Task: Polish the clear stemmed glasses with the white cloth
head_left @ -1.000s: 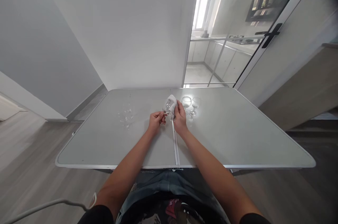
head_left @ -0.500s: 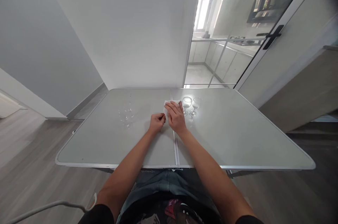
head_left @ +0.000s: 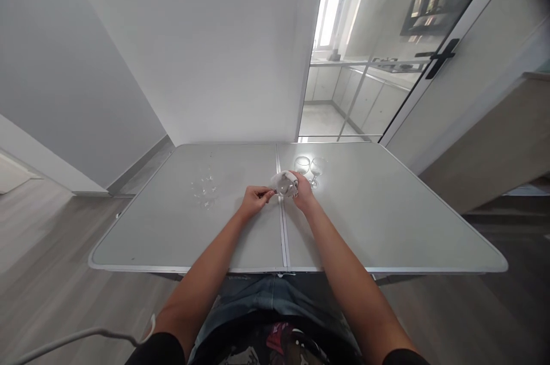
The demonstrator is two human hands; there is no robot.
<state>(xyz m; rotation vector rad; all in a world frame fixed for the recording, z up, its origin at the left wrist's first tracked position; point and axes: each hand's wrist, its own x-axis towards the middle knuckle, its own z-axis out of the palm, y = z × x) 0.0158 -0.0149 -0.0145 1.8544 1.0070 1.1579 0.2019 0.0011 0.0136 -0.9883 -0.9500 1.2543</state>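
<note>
A clear stemmed glass (head_left: 285, 186) is held over the table's middle seam, tilted on its side with its bowl to the right. Its stem end is pinched in the fingers of my left hand (head_left: 255, 199). My right hand (head_left: 303, 190) is closed around a white cloth (head_left: 283, 176), which is pressed against the bowl and partly seen through it. Some of the right fingers are hidden behind the glass and cloth. Two stemmed glasses, one of them this wine glass (head_left: 317, 169), stand upright just beyond my right hand.
Several clear glasses (head_left: 207, 188), faint against the surface, are grouped on the left half of the pale folding table (head_left: 387, 222). A wall (head_left: 223, 67) rises behind the table's far edge. A glazed door (head_left: 365, 84) is at the back right.
My right hand has turned from lying palm-down over the cloth to gripping it round the glass's side, so the bowl now shows. The left hand still pinches the stem end.
</note>
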